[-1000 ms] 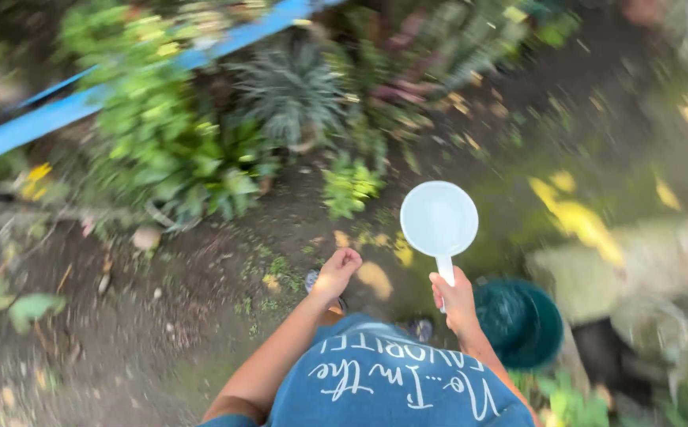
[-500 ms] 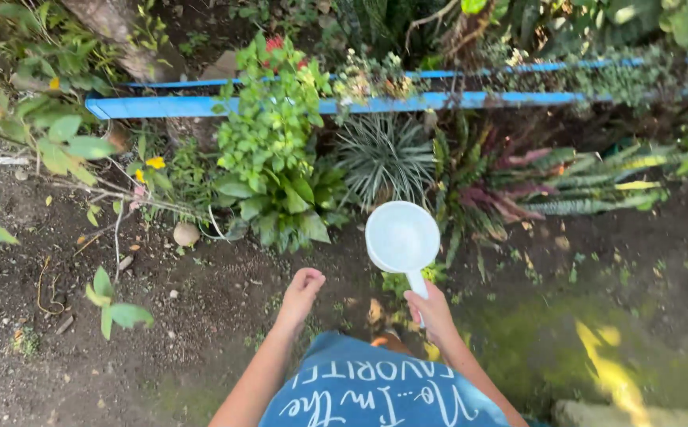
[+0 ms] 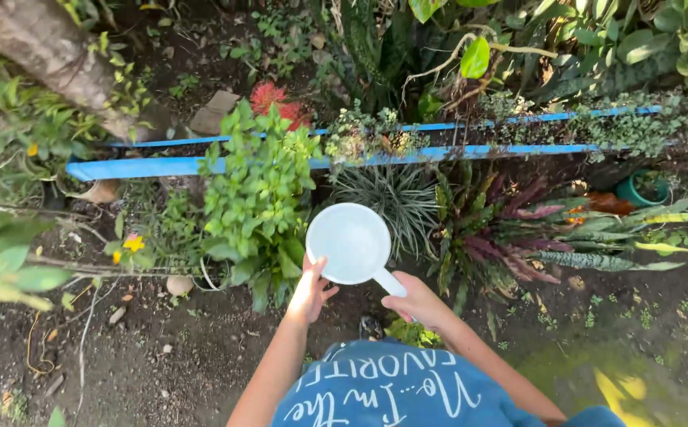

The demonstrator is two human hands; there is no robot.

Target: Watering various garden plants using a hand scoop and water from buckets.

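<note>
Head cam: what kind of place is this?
Most likely a home garden bed outdoors: bare soil, dense leafy plants along a blue rail, and a white water dipper held in the right hand.

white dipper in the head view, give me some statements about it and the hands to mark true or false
1. The right hand grips the handle of the white dipper. True.
2. The left hand hangs well away from the dipper. False: its fingers touch the bowl's rim.
3. The dipper is held above a leafy green plant. True.
4. A red board runs behind the plants. False: the blue board does.
5. The dipper's bowl opens toward the camera. True.
</note>
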